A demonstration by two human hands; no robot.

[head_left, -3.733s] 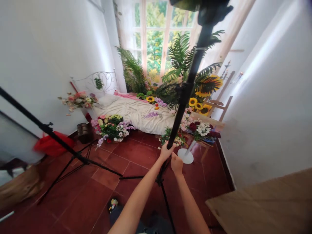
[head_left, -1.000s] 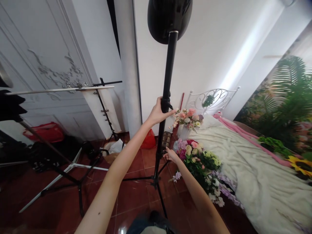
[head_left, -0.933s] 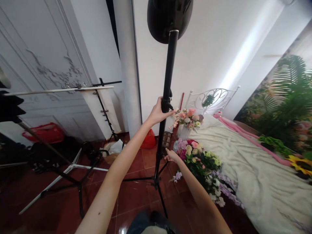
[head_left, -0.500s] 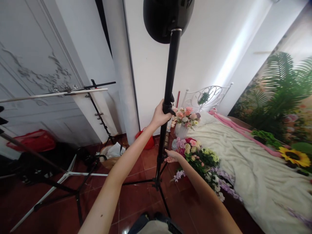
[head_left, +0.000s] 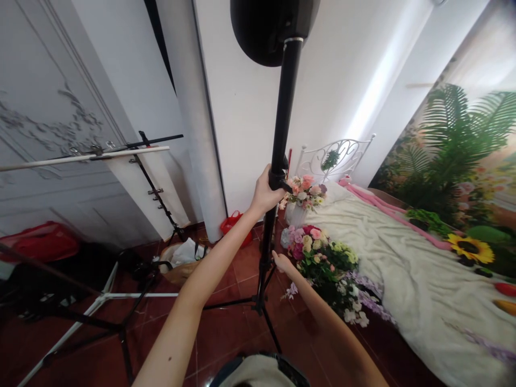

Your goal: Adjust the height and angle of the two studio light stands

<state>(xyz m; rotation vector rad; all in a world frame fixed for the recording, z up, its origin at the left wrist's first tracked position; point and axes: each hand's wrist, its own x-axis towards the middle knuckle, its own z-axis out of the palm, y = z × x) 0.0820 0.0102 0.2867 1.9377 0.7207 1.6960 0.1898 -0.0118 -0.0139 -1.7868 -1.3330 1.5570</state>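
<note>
A black light stand rises in front of me, with a large dark lamp head at its top, cut off by the frame's edge. My left hand is wrapped around the pole just below its upper clamp collar. Lower down, my right hand is at the lower collar, its fingers curled in against the collar's side. The small part pinched there is mostly hidden, apparently a tightening knob. The stand's legs are spread on the tiled floor.
Artificial flowers crowd the stand's right side, beside a bed with a cream blanket and a white metal headboard. At left are a backdrop stand, white legs and a bag. A red bucket stands behind the pole.
My right hand's fingers, more spread before, have curled in at the lower collar. My left hand keeps its hold on the pole. The view has turned slightly to the right.
</note>
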